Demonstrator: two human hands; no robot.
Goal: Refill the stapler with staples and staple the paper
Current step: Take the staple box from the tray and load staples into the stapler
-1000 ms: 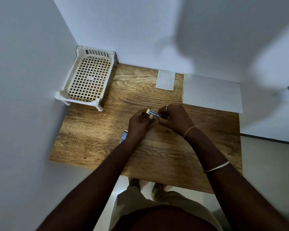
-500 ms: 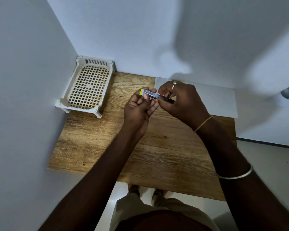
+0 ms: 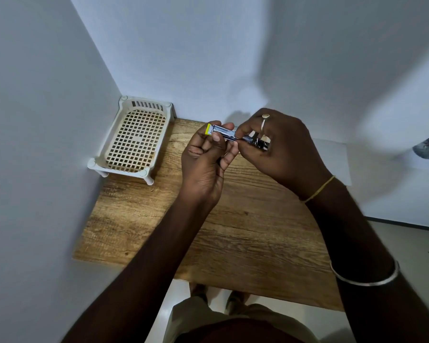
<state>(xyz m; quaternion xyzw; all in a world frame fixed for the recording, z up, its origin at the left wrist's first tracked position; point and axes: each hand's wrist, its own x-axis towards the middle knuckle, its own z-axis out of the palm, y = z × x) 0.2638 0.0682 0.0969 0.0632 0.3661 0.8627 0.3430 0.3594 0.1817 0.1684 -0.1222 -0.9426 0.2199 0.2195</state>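
Observed: over the last second both hands have raised the stapler (image 3: pixel 223 131) from above mid-bench (image 3: pixel 233 231) to the 12 o'clock edge, nearer the camera. Judgement: refilling is unfinished, and the paper (image 3: pixel 337 159) at 2 o'clock lies unstapled.

Left hand (image 3: pixel 203 164): fingers clamped on the yellow-tipped end, thumb on top. Right hand (image 3: pixel 280 149): fingers pinching the dark rear end. Whether staples are seated cannot be told.

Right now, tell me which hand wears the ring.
The right hand: a ring sits on one finger while it pinches the stapler. The left hand, at the stapler's yellow end, shows no ring.
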